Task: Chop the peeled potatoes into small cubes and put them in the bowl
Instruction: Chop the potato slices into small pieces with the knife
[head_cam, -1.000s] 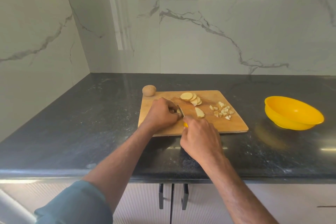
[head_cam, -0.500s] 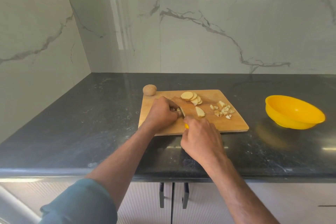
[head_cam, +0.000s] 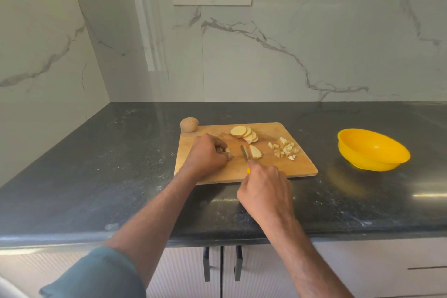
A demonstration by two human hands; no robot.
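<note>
Now right hand (head_cam: 266, 191) gripping knife (head_cam: 244, 152), potato slice (head_cam: 255, 151) beside

Soft, even daylight, glare streaks on the dark countertop (head_cam: 362, 201), wide-angle bowing at edges.

Hidden bits, my view

My left hand (head_cam: 208, 152) covers most of the pale potato piece (head_cam: 227, 150) I'm gripping; my right hand (head_cam: 266, 189) hides nearly all the yellow knife handle (head_cam: 248, 170). Yellow plastic bowl (head_cam: 372, 150) inside: can't tell.

Yellow bowl (head_cam: 373, 150), tan board (head_cam: 285, 164) (worktop (head_cam: 96, 164) black-speckled).
</note>
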